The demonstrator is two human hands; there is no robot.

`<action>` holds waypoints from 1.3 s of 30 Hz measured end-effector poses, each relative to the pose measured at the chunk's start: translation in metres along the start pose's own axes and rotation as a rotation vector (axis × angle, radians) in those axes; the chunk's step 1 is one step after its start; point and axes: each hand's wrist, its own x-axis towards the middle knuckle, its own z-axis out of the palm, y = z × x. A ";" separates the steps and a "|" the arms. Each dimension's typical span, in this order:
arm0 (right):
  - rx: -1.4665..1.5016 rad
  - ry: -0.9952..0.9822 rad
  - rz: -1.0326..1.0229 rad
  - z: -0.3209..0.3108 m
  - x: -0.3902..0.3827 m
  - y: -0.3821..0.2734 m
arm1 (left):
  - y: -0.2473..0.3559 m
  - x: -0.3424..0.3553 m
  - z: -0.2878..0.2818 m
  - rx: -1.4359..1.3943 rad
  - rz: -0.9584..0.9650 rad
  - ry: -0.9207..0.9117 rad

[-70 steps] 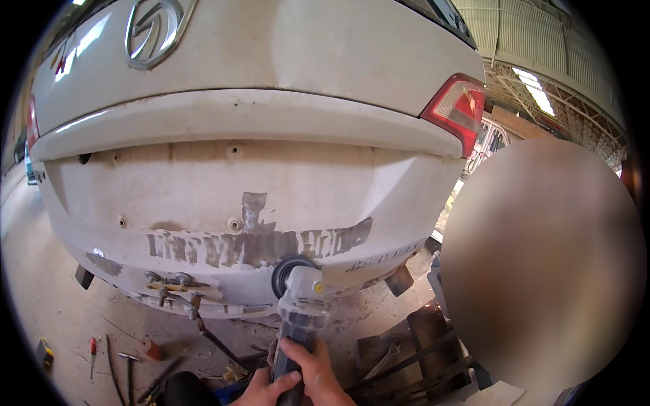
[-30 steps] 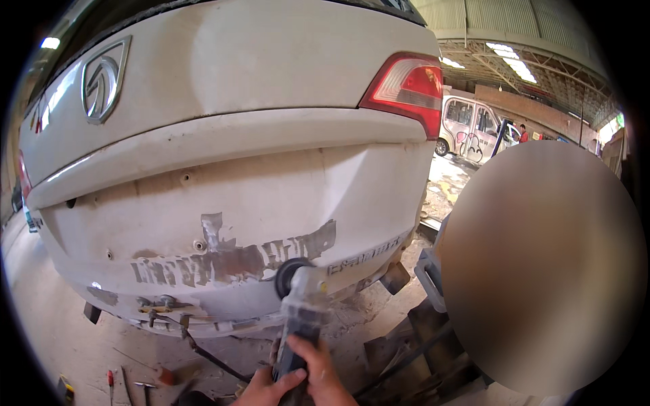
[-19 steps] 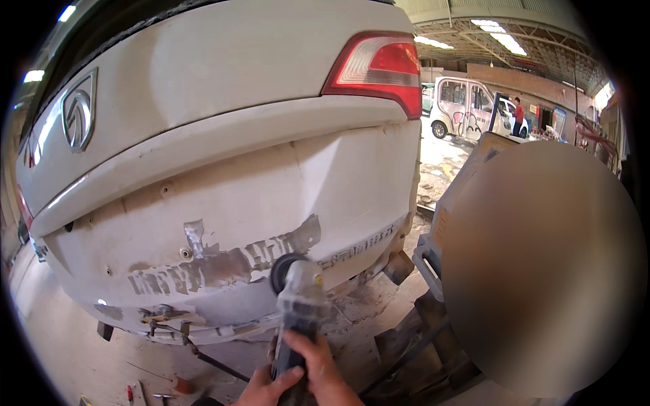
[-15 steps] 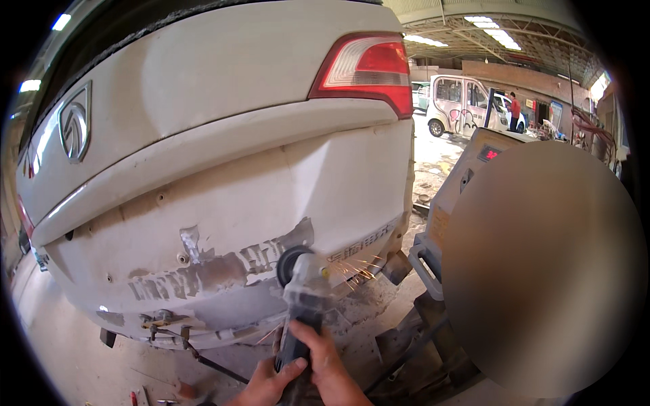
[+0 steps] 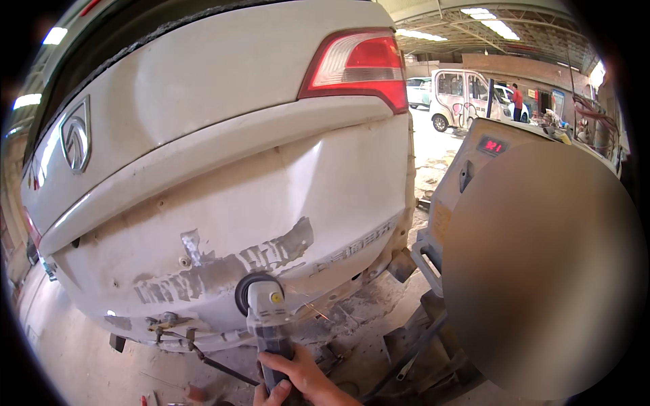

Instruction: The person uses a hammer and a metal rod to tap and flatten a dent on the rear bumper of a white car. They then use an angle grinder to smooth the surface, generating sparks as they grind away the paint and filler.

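My right hand (image 5: 308,379) and my left hand (image 5: 271,396) are both closed round the dark body of an angle grinder (image 5: 269,304) with a pale head and yellow button. Its black round disc is at the lower middle of a white car's rear panel (image 5: 349,176), just below a patchy band of scraped paint (image 5: 277,247) on that panel. A few thin sparks show right of the disc. Below and left of the scraped band, metal fittings (image 5: 169,318) are attached to the car, with a dark rod running down from them.
A grey machine (image 5: 467,169) with a red display stands right of the car, partly hidden by a blurred round area. Dark metal pieces and tools lie on the floor (image 5: 74,345). Farther back are a painted van (image 5: 457,98), other cars and a person in red (image 5: 517,101).
My view has turned rightward, bringing the machine and van into sight. The grinder has moved left and down along the panel. Sparks seen half a second ago at its right are now fewer.
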 end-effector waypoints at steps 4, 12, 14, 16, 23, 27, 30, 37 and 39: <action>0.190 0.124 -0.021 0.006 0.003 -0.012 | 0.035 0.017 -0.010 0.075 -0.185 -0.245; -0.015 0.033 0.038 0.019 0.005 0.014 | -0.005 -0.002 -0.028 -0.014 -0.034 -0.055; 0.099 0.135 -0.005 0.022 0.004 0.003 | 0.014 0.008 -0.035 -0.018 -0.124 -0.203; 0.102 0.153 0.024 0.022 0.005 0.002 | 0.038 0.019 -0.032 0.019 -0.256 -0.360; -0.006 -0.060 0.096 0.029 0.008 0.021 | 0.001 -0.002 -0.050 -0.009 -0.147 -0.135; 0.031 0.136 0.015 0.030 0.011 0.025 | 0.023 0.014 -0.054 -0.008 -0.267 -0.255; -0.191 -0.068 -0.012 0.035 0.010 0.036 | -0.003 0.005 -0.056 -0.029 -0.139 -0.135; -0.010 0.129 0.032 0.046 0.012 0.036 | 0.035 0.016 -0.063 -0.046 -0.209 -0.273; -0.096 0.078 0.074 0.045 0.010 0.043 | 0.026 0.010 -0.067 0.035 -0.155 -0.204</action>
